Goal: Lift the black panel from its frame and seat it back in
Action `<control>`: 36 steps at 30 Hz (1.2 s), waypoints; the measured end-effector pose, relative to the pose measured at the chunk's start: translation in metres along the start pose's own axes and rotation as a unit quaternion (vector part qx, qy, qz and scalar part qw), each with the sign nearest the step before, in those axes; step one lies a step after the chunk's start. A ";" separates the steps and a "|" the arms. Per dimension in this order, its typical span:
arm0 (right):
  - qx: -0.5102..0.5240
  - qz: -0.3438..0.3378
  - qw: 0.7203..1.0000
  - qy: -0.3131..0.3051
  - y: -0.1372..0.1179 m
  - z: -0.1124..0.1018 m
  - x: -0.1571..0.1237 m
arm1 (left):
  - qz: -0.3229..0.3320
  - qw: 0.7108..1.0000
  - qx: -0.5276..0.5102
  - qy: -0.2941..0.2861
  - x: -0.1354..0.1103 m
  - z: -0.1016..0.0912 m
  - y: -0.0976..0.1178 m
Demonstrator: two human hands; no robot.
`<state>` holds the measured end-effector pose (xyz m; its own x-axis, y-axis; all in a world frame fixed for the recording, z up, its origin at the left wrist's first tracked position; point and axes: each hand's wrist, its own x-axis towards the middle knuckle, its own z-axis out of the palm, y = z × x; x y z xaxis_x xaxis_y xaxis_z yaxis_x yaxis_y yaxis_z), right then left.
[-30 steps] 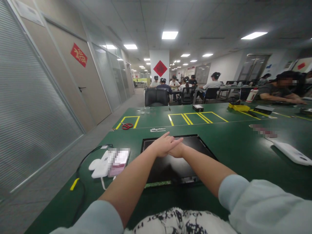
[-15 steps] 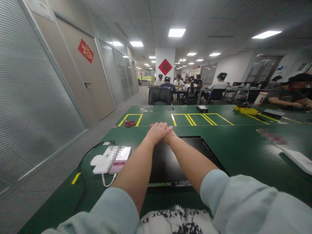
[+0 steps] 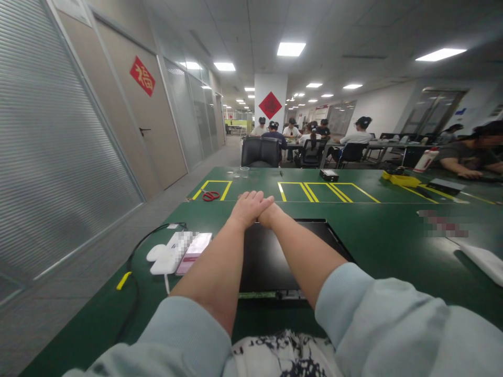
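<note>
The panel (image 3: pixel 269 259) lies flat on the table (image 3: pixel 385 246), partly hidden under the forearms. The hands are together near its far edge, the left hand (image 3: pixel 247 208) laid over the right hand (image 3: pixel 270 215); whether they grip anything, I cannot tell. Left of the panel is a phone (image 3: pixel 196 251); farther off, scissors (image 3: pixel 211 196) and a box (image 3: pixel 329 175).

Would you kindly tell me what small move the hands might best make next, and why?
Probably the left hand should lift off the right hand: they are clasped together, the left lying partly over the right, and neither visibly holds the flat, black, rectangular panel lying on the dark green table.
</note>
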<state>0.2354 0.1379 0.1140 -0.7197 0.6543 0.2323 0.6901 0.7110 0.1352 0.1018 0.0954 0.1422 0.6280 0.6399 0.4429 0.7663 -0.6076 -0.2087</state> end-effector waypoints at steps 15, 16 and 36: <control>0.106 0.267 0.952 0.108 0.092 -0.003 -0.204 | -0.224 0.961 -0.147 0.071 -0.122 0.043 0.001; 0.110 0.289 0.945 0.111 0.099 0.005 -0.231 | -0.237 0.956 -0.158 0.064 -0.134 0.051 0.005; 0.324 0.501 0.784 0.170 0.132 0.118 -0.344 | -0.328 0.854 -0.401 0.045 -0.193 0.102 0.006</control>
<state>0.5652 0.0370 -0.0617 0.2972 0.9402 0.1664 0.6326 -0.0633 -0.7719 -0.0007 0.0164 -0.0331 0.0587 0.9495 0.3082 0.5866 -0.2826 0.7590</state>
